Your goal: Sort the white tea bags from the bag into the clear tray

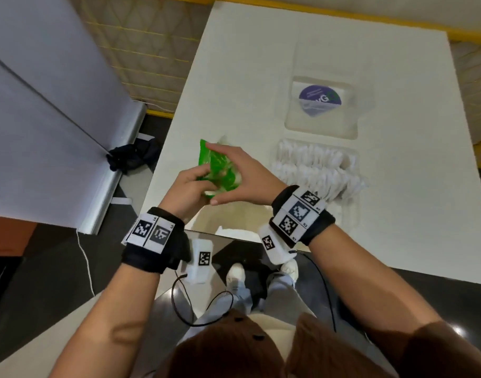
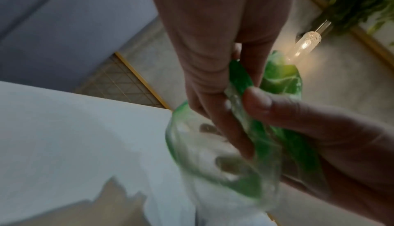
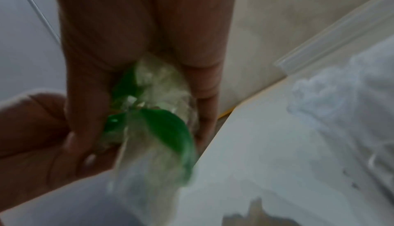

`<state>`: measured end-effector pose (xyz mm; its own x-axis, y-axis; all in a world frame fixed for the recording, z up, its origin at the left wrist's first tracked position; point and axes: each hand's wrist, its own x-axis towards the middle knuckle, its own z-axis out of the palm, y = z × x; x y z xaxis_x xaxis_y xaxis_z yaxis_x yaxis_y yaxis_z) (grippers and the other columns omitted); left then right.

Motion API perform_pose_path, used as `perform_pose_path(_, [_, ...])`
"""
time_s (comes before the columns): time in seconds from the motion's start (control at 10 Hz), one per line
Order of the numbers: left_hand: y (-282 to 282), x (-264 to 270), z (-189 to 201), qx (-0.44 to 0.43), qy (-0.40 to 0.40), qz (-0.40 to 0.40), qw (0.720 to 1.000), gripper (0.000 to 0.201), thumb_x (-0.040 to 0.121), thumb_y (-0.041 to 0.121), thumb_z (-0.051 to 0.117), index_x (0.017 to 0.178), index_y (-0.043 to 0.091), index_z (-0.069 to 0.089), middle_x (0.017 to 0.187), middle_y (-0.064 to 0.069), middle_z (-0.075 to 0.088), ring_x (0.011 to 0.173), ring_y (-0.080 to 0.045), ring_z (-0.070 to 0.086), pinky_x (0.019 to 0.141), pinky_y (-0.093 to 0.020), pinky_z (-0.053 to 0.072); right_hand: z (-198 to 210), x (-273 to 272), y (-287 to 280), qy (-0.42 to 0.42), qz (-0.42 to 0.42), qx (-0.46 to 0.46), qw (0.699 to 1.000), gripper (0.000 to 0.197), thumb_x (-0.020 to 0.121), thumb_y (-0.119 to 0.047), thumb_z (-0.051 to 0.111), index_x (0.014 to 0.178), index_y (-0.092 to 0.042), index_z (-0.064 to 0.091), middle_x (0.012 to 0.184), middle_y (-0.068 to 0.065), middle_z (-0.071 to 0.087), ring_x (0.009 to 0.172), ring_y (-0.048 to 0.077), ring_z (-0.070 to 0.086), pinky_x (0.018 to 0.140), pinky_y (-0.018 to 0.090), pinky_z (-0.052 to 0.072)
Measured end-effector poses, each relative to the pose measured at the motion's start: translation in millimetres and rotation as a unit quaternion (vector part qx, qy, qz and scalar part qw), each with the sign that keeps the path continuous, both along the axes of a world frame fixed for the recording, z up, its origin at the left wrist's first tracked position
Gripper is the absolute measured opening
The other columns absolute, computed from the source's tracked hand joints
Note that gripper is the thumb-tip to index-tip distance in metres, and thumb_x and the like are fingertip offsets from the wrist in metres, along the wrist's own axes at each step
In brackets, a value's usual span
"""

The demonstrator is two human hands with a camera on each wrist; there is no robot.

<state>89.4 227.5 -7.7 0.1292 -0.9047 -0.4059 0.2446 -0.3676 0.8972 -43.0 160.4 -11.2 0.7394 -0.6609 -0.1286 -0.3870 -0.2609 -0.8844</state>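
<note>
I hold a green and clear plastic bag (image 1: pixel 220 167) up over the near left part of the white table (image 1: pixel 233 64). My left hand (image 1: pixel 184 186) pinches its near left edge. My right hand (image 1: pixel 244 173) grips it from the right, fingers on top and thumb below. The left wrist view shows the bag (image 2: pixel 213 162) crumpled, with my right thumb (image 2: pixel 255 98) pressing on it. It appears blurred in the right wrist view (image 3: pixel 162 128), and I cannot make out what is inside. To the right stands the clear tray (image 1: pixel 351 211), holding rows of white tea bags (image 1: pixel 315 165).
Beyond the tray lies a clear lid with a round purple label (image 1: pixel 319 105). The table's front edge runs just under my wrists. A grey partition (image 1: pixel 42 105) stands at the left, with a dark cloth (image 1: pixel 132 156) on the floor beside it.
</note>
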Motion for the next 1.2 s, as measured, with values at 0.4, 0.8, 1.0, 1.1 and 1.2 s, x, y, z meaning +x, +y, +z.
perform_pose_path(0.4, [-33.9, -114.5, 43.0, 0.006, 0.028, -0.145, 0.989, 0.018, 0.094, 0.012, 0.046, 0.107, 0.023, 0.052, 0.093, 0.000, 0.059, 0.082, -0.015, 0.060, 0.060, -0.031, 0.049, 34.6, -114.3, 24.3, -0.119, -0.246, -0.025, 0.962, 0.037, 0.069, -0.011, 0.057, 0.102, -0.026, 0.048, 0.098, -0.008, 0.055, 0.096, 0.016, 0.055, 0.087, 0.026, 0.046])
perform_pose_path(0.8, [-6.9, -296.0, 32.9, 0.037, -0.008, -0.376, 0.926, 0.043, 0.083, 0.035, 0.060, 0.124, 0.037, 0.049, 0.120, 0.018, 0.055, 0.111, 0.002, 0.049, 0.090, -0.037, 0.045, 28.1, -341.1, 97.1, -0.038, -0.370, -0.079, 0.925, 0.064, 0.073, -0.003, 0.061, 0.130, -0.024, 0.044, 0.126, -0.016, 0.050, 0.119, -0.010, 0.044, 0.102, 0.008, 0.031])
perform_pose_path(1.0, [27.0, -278.6, -21.3, 0.036, -0.323, -0.522, 0.788, 0.021, 0.092, 0.034, 0.052, 0.111, 0.042, 0.056, 0.115, 0.026, 0.054, 0.097, 0.015, 0.050, 0.081, -0.002, 0.035, -62.2, -493.5, 157.5, -0.072, -0.694, 0.115, 0.707, 0.055, 0.063, -0.022, 0.067, 0.110, -0.018, 0.040, 0.096, -0.006, 0.055, 0.086, 0.008, 0.059, 0.077, 0.027, 0.047])
perform_pose_path(1.1, [72.9, -251.1, -77.3, 0.170, -0.452, -0.648, 0.589, 0.029, 0.095, 0.040, 0.045, 0.124, 0.038, 0.046, 0.123, 0.016, 0.050, 0.107, -0.002, 0.049, 0.087, -0.011, 0.035, -161.2, -550.6, 176.3, 0.078, -0.714, 0.256, 0.647, 0.063, 0.059, -0.028, 0.073, 0.116, -0.017, 0.049, 0.116, 0.014, 0.059, 0.107, 0.031, 0.059, 0.091, 0.039, 0.049])
perform_pose_path(1.2, [117.5, -182.2, -163.8, 0.271, -0.505, -0.618, 0.538, 0.033, 0.088, 0.048, 0.057, 0.120, 0.041, 0.052, 0.123, 0.009, 0.060, 0.107, -0.007, 0.058, 0.089, -0.018, 0.041, -233.9, -567.6, 190.9, 0.189, -0.673, 0.350, 0.624, 0.073, 0.064, -0.038, 0.078, 0.125, -0.016, 0.046, 0.128, 0.016, 0.055, 0.117, 0.029, 0.054, 0.101, 0.040, 0.044])
